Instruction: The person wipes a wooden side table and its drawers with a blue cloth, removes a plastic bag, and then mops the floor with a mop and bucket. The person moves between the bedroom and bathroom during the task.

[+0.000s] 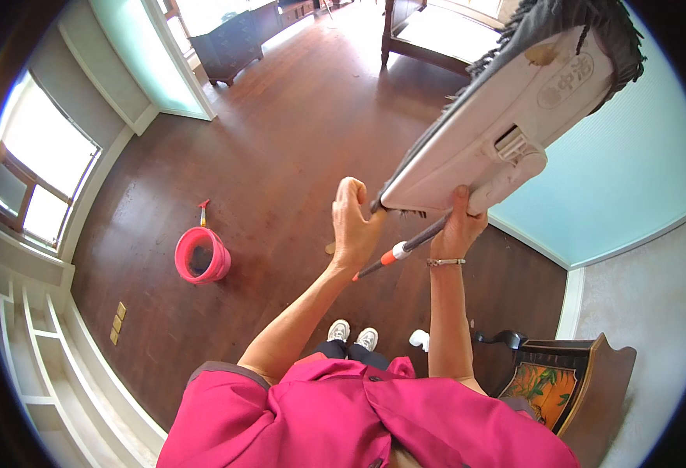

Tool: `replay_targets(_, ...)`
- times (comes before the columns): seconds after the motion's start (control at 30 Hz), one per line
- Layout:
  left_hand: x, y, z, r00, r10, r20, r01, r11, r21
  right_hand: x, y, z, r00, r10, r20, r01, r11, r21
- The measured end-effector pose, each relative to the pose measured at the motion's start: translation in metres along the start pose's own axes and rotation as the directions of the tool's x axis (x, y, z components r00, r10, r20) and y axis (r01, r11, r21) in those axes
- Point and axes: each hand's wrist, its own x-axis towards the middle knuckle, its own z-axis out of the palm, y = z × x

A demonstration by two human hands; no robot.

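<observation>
A flat mop is lifted before me, its white plastic plate tilted up toward the upper right. A grey fringed mop pad wraps the plate's edges. My right hand grips the mop close to the pivot joint, thumb against the plate. Below that hand, the grey mop pole slants down to the left, with white and orange collars. My left hand has its fingers curled at the plate's near corner, pinching the edge of the pad there. The pad's cleaning face is turned away from me.
A pink bucket with dark contents stands on the wooden floor, a red-headed scraper beside it. White shelving lines the left. A carved wooden chair stands at right, near a frosted glass panel.
</observation>
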Motion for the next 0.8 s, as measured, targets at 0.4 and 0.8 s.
replay_targets(0.4,0.009,-0.027,0.049,0.98,0.16,-0.115,-0.164,0.986,-0.019,0.005,0.001,0.0,0.998,0.005,0.07,0.004,0.992,-0.123)
replay_targets(0.8,0.047,0.003,-0.024,0.877,0.414,0.244,-0.381,0.908,-0.173,0.002,0.028,-0.02,0.988,0.03,0.152,0.03,0.927,-0.373)
